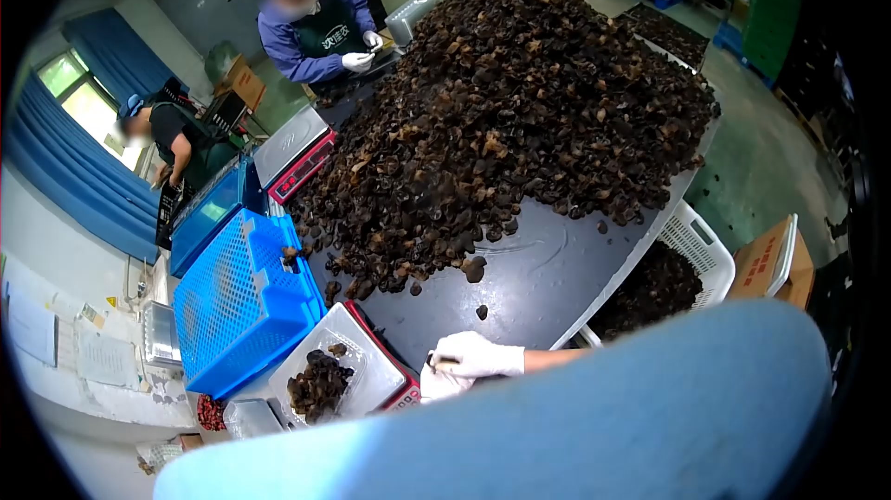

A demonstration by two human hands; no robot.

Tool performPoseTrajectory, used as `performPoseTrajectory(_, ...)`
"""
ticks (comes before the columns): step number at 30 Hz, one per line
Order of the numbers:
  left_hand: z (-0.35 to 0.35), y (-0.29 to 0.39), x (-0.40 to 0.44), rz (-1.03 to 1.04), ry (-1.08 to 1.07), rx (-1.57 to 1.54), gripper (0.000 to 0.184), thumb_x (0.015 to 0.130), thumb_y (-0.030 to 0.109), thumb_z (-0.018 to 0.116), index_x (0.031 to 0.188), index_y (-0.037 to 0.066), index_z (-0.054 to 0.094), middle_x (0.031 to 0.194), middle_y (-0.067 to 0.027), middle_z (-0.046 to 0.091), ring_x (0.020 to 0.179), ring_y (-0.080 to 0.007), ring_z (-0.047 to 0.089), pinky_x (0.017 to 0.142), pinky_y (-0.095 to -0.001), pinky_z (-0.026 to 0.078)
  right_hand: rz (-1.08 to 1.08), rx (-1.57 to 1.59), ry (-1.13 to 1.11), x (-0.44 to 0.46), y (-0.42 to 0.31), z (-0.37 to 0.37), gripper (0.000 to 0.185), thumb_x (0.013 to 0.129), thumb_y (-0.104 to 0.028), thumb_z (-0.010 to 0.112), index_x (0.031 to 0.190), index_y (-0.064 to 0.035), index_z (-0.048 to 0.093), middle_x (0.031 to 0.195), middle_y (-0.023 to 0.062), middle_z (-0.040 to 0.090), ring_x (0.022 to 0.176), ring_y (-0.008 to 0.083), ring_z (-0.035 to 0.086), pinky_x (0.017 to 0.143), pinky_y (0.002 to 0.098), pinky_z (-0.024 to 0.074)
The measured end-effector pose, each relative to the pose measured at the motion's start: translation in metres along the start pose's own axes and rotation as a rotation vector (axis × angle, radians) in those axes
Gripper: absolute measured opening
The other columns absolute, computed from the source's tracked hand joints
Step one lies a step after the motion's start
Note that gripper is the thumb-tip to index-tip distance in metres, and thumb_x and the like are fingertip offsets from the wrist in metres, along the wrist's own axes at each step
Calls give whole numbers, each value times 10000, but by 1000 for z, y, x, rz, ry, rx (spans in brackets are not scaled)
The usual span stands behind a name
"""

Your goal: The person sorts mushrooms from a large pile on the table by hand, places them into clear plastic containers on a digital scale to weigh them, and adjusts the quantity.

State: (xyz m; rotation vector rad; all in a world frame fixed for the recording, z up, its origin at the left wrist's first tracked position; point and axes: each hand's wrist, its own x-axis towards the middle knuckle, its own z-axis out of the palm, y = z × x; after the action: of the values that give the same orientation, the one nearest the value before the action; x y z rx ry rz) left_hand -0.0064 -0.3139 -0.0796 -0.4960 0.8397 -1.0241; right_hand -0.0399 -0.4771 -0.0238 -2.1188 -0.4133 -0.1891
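Observation:
My right hand (476,354), in a white glove, reaches in from the right over the near end of the grey table (529,273). Its fingers are closed at a small dark piece of wood ear mushroom (430,360). Just below, my left hand (440,385), also gloved, meets it at the same piece; the blue shape in front partly hides it. To their left, a clear plastic box (355,391) with wood ear mushrooms (319,386) sits on a red-sided scale (380,347). A large heap of wood ear mushrooms (520,101) covers much of the table.
Blue crates (246,301) stand left, beyond the near scale; another scale (295,149) lies farther back. A white basket (698,245) and a cardboard box (766,259) are right. One co-worker (311,32) stands across the table, another (176,138) at left. A blurred blue shape (557,416) fills the bottom.

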Motion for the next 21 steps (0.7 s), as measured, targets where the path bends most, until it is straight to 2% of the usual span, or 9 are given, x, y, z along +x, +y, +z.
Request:
performPoseTrajectory(1,1,0,-1,195,136,371,364,986,405,454,1173,115,573,1153,-78,637,1101,-272,590,995,-494,445,10,-157,-177,0,-6,-4,229,863,-306,635,963,-109,695,885,56,657,881,261,638,845,385,484)
performPoseTrajectory(2,3,0,-3,392,272,741,288,979,371,467,1088,144,606,1064,-41,660,1034,-240,607,962,-463,460,-14,-151,-138,-6,-8,-1,230,839,-311,648,979,-131,677,905,48,635,930,252,600,895,395,433)
performPoseTrajectory(5,-2,17,-7,132,136,710,224,976,325,467,1002,162,618,992,-48,670,1004,-246,610,940,-444,473,-68,-121,-54,-18,-10,4,265,821,-326,662,1024,-156,654,960,41,612,999,244,549,960,418,365)
performPoseTrajectory(7,-8,19,-4,-30,-113,619,245,982,322,431,1017,153,604,1036,-68,663,1009,-254,605,929,-433,482,-93,-98,-11,-19,-18,0,289,826,-337,662,1053,-158,649,995,41,611,1019,245,537,975,432,348)
performPoseTrajectory(9,-15,30,5,386,118,824,287,986,323,389,1035,126,593,1074,-93,654,1012,-262,608,926,-434,489,-103,6,161,-18,-24,-4,291,846,-349,658,1066,-159,650,1034,55,614,1020,252,537,960,418,359)
performPoseTrajectory(14,-17,29,1,151,42,638,328,982,309,386,1103,69,574,1118,-126,641,1041,-290,615,921,-529,495,-10,-42,-46,-13,-10,-6,267,860,-344,653,1031,-139,661,985,57,651,982,266,574,938,412,391)
performPoseTrajectory(17,-36,54,8,124,22,685,351,991,337,409,1114,63,590,1146,-123,646,1068,-289,614,930,-514,490,-2,-12,-90,-9,-3,-4,237,856,-327,653,964,-120,689,895,69,674,896,281,618,870,414,444)
performPoseTrajectory(20,-7,-6,-1,353,225,763,369,994,368,447,1145,73,611,1174,-130,645,1102,-293,606,929,-501,485,75,25,36,-3,-4,-17,195,843,-270,655,920,-107,729,840,96,686,805,304,655,767,431,504)
performPoseTrajectory(21,9,-28,-12,63,74,582,357,988,358,495,1190,93,622,1178,-129,648,1083,-306,601,929,-487,479,123,-25,102,-4,5,-19,197,839,-262,656,937,-109,733,847,99,687,811,303,658,775,433,507)
